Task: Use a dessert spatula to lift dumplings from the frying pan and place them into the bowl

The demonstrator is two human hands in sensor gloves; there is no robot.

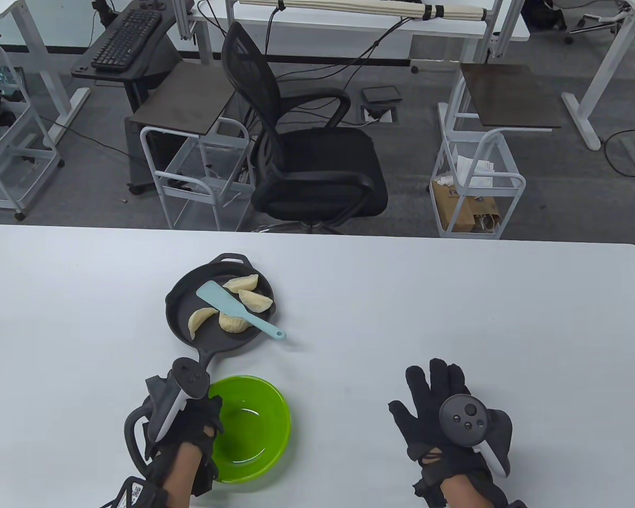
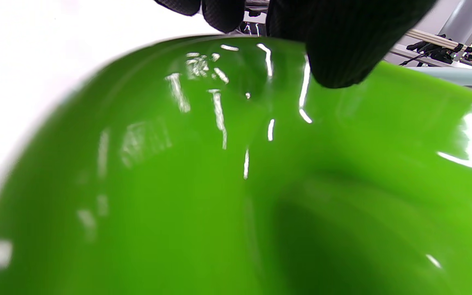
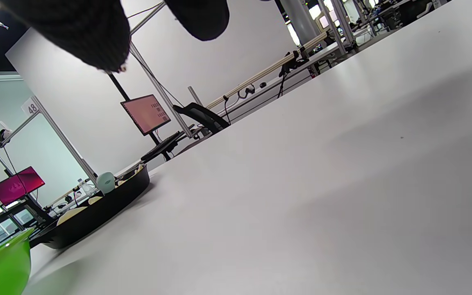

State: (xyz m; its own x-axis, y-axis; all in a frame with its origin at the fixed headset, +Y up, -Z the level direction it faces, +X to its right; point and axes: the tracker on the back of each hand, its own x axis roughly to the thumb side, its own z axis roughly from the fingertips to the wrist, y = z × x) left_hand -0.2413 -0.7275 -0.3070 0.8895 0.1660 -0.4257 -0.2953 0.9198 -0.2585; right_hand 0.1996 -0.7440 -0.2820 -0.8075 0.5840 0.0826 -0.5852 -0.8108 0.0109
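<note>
Left hand (image 1: 193, 423) has its fingers curled, thumb (image 2: 338, 49) pointing down. Right hand (image 1: 444, 418) lies flat, fingers spread.

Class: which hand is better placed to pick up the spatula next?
Probably the right hand: it is free, and the spatula handle points toward it. The left hand is at the green bowl.

Bare table (image 1: 455, 317) lies open between the right hand (image 1: 444, 418) and the spatula (image 1: 238, 309); the bowl (image 1: 264, 423) crowds the pan handle (image 1: 203, 360).
</note>
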